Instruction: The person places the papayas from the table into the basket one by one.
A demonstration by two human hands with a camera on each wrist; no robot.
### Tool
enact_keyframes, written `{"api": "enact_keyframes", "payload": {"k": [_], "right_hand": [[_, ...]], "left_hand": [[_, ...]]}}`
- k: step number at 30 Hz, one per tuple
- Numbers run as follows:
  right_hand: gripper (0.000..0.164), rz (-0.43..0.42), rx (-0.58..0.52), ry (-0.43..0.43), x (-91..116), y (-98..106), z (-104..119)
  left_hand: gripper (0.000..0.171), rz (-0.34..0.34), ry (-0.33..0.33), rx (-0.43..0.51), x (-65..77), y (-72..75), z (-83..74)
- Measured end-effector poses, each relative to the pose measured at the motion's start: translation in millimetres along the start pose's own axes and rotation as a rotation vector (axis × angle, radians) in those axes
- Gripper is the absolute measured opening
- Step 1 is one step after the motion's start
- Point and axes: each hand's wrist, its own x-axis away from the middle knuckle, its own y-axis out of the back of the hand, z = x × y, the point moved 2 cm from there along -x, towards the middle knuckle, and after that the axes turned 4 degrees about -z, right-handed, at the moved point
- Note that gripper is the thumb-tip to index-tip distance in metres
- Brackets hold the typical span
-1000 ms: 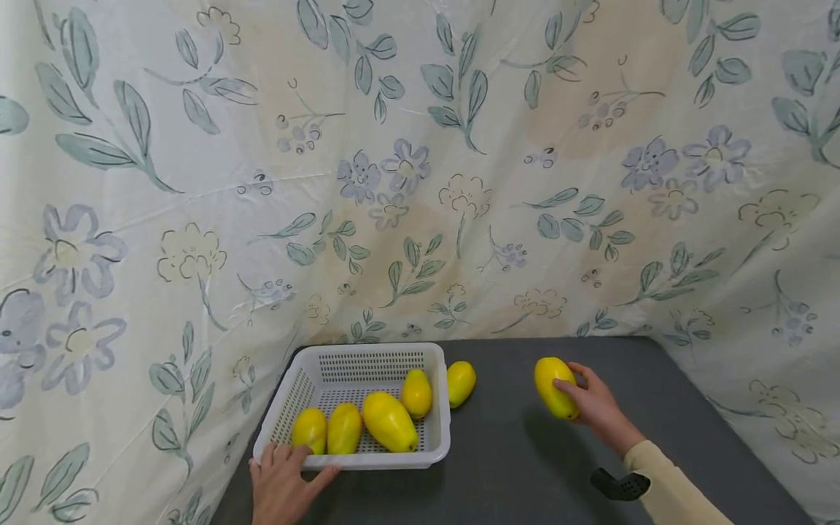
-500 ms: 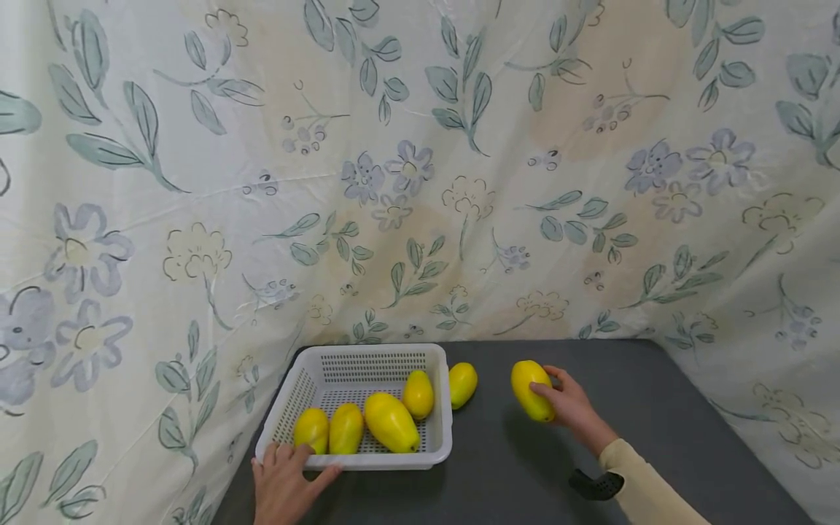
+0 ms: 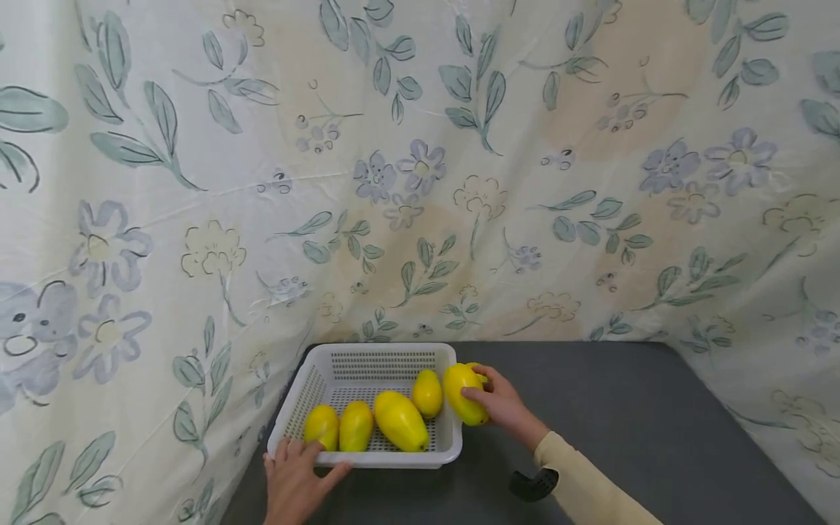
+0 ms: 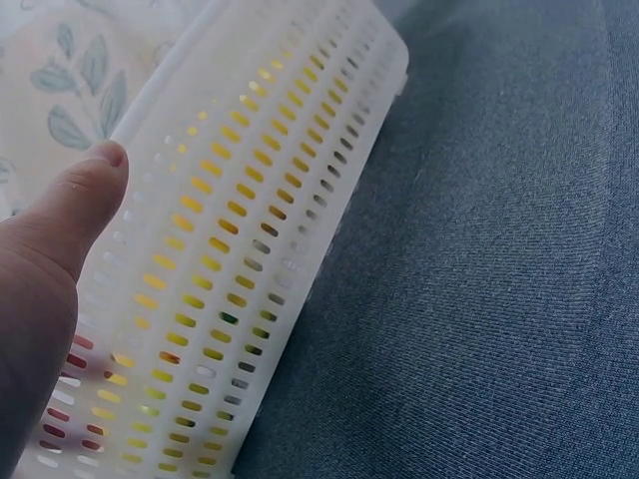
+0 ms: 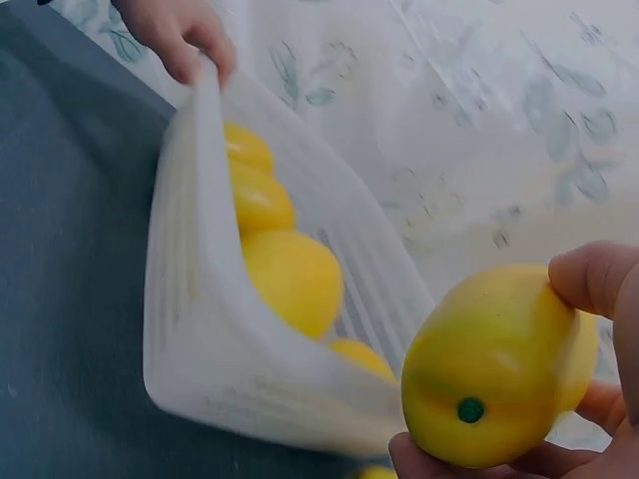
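Observation:
My right hand (image 3: 505,405) holds a yellow mango (image 3: 464,394) at the right rim of the white plastic basket (image 3: 374,459). In the right wrist view, thumb and fingers grip the mango's side, and its green stem end shows. Over the basket's near left rim, my left hand (image 3: 298,477) grips with the fingers inside and the thumb (image 4: 85,200) along the outer wall. Inside lie several yellow fruits: two smaller mangoes near the front, a large one (image 3: 400,421) in the middle and another (image 3: 427,394) at the right. One more mango outside the basket is mostly hidden behind the held one.
The basket stands on a dark grey table (image 3: 604,423), toward its left side. A floral curtain (image 3: 420,182) hangs behind the table and along both sides. A black strap device (image 3: 534,484) sits at the right wrist, below a cream sleeve (image 3: 590,481).
My right hand has carried the mango leftward from the table's right side to the basket's right rim. It now covers most of the mango outside. The left hand keeps its grip on the basket.

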Motion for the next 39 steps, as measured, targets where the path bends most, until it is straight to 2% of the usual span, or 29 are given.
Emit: {"api": "enact_keyframes", "payload": {"k": [4, 13, 25, 35, 39], "right_hand": [[0.068, 0.037, 0.045, 0.030, 3.7, -14.8, 9.9], [0.068, 0.050, 0.104, 0.050, 9.3, -26.5, 17.5], [0.064, 0.083, 0.076, 0.018, 6.8, -29.3, 16.0], [0.066, 0.101, 0.038, 0.003, 7.0, -26.7, 14.3], [0.065, 0.098, 0.018, 0.003, 7.3, -22.2, 12.7]], "left_hand": [[0.076, -0.018, -0.016, 0.019, 1.0, 1.6, -3.1], [0.081, 0.008, 0.001, 0.008, -1.1, 1.1, -4.6], [0.084, 0.004, 0.007, 0.007, 0.6, 1.4, -0.9], [0.079, -0.015, -0.015, 0.017, 1.6, 4.1, -0.3], [0.083, -0.003, -0.013, 0.011, 1.5, 4.9, -0.9]]}}
